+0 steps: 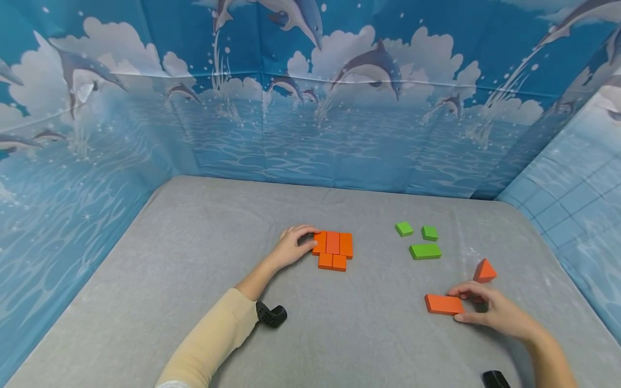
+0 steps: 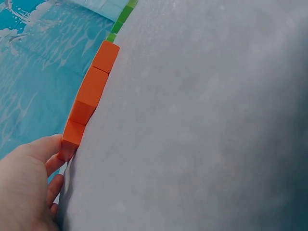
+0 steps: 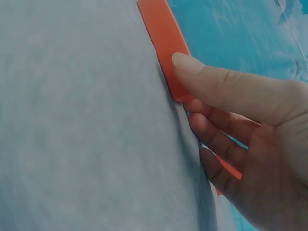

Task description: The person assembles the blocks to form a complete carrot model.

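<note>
In the head view, a flat cluster of orange blocks point(image 1: 332, 242) lies mid-table, three longer ones in a row with two small ones along their near side. My left hand point(image 1: 291, 247) is at the cluster's left end, thumb and a fingertip holding the leftmost orange block point(image 2: 72, 134). To the right, my right hand point(image 1: 490, 308) pinches a long orange rectangular block point(image 1: 443, 304) by its right end. The right wrist view has the thumb on this block's near side, fingers around its far side. Just beyond that hand stands an orange triangular block point(image 1: 485, 271).
Two small green blocks point(image 1: 404, 229) and one longer green block point(image 1: 425, 251) lie right of the cluster. Grey cloth covers the table point(image 1: 233, 215). Curtains printed with dolphins point(image 1: 291, 140) rise behind and at both sides. Black wrist devices point(image 1: 271, 315) jut beside the forearms.
</note>
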### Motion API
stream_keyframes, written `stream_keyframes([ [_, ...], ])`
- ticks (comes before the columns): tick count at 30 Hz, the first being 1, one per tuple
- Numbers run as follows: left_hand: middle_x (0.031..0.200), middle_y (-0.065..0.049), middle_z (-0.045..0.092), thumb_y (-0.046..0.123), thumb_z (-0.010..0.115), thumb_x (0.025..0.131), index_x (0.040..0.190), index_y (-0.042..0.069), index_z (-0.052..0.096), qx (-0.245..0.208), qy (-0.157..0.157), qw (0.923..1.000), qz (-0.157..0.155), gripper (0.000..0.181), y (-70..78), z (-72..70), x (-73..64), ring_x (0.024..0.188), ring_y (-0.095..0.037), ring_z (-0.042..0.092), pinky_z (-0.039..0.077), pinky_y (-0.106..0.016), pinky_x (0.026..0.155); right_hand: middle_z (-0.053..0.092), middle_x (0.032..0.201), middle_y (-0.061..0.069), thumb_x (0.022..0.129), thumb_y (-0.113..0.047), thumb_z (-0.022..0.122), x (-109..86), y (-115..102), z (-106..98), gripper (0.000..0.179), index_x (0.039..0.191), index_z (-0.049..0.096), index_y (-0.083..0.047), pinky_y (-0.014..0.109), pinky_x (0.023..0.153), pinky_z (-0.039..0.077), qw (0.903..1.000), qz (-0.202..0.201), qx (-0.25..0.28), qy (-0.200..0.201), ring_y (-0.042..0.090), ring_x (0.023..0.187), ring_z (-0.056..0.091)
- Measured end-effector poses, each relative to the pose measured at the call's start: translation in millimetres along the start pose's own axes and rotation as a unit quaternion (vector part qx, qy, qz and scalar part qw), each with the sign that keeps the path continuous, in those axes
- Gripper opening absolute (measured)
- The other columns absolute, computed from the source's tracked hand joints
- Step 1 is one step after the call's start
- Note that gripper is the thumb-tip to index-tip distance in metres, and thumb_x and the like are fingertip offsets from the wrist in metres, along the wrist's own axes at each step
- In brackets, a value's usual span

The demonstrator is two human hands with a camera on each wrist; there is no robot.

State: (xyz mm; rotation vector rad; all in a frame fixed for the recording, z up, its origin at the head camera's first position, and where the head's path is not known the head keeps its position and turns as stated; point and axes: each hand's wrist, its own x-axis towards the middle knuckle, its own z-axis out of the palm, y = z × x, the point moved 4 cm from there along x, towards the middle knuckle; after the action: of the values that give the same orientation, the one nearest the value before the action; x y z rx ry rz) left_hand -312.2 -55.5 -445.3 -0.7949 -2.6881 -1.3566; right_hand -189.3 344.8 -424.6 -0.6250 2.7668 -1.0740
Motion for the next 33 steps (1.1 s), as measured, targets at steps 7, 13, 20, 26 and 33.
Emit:
stream_keyframes([
  [7, 0.126, -0.006, 0.055, 0.020, 0.058, 0.090, 0.120, 0.011, 0.060, -0.001, -0.002, 1.0000, 0.001, 0.031, -0.9, 0.7, -0.1, 0.121, -0.025, 0.043, 0.022, -0.047, 0.102, 0.058, 0.096, -0.012, 0.074, -0.010, 0.075, -0.7, 2, 0, 0.031, 0.102, 0.062, -0.005, 0.020, 0.065, 0.041, 0.9999, -0.011, -0.001, -0.002, 0.003, 0.080, 0.050],
  [13, 0.125, -0.006, 0.055, 0.019, 0.059, 0.090, 0.120, 0.011, 0.060, -0.004, 0.000, 1.0000, 0.002, 0.031, -1.5, 1.1, -0.3, 0.120, -0.024, 0.043, 0.023, -0.047, 0.102, 0.059, 0.092, -0.011, 0.075, -0.008, 0.074, 1.1, -7, 2, 0.029, 0.101, 0.063, -0.005, 0.019, 0.065, 0.044, 0.9994, -0.027, 0.004, 0.020, 0.003, 0.077, 0.052],
  [20, 0.124, -0.007, 0.056, 0.018, 0.059, 0.089, 0.119, 0.010, 0.061, -0.005, 0.006, 0.9999, 0.010, 0.030, 0.2, 0.6, -0.4, 0.119, -0.025, 0.044, 0.023, -0.049, 0.101, 0.061, 0.095, -0.007, 0.074, -0.008, 0.075, 18.6, -39, 13, 0.031, 0.103, 0.063, -0.010, 0.020, 0.068, 0.045, 0.9961, -0.063, -0.004, 0.062, 0.004, 0.079, 0.054],
  [26, 0.124, -0.008, 0.056, 0.018, 0.059, 0.089, 0.119, 0.009, 0.061, -0.008, 0.008, 0.9999, 0.013, 0.031, 1.1, 0.0, -0.9, 0.119, -0.027, 0.044, 0.023, -0.049, 0.100, 0.060, 0.095, -0.003, 0.072, -0.007, 0.076, 40.1, -69, 32, 0.033, 0.103, 0.062, -0.010, 0.024, 0.067, 0.045, 0.9922, -0.090, 0.014, 0.085, 0.009, 0.078, 0.053],
  [33, 0.124, -0.008, 0.055, 0.019, 0.060, 0.089, 0.118, 0.010, 0.061, 0.001, 0.009, 0.9998, 0.016, 0.031, 0.6, 0.2, -0.4, 0.119, -0.027, 0.044, 0.024, -0.049, 0.100, 0.061, 0.093, -0.003, 0.073, -0.012, 0.077, 69.3, -98, 62, 0.031, 0.100, 0.063, -0.011, 0.029, 0.066, 0.046, 0.9893, -0.124, 0.021, 0.075, 0.015, 0.076, 0.054],
])
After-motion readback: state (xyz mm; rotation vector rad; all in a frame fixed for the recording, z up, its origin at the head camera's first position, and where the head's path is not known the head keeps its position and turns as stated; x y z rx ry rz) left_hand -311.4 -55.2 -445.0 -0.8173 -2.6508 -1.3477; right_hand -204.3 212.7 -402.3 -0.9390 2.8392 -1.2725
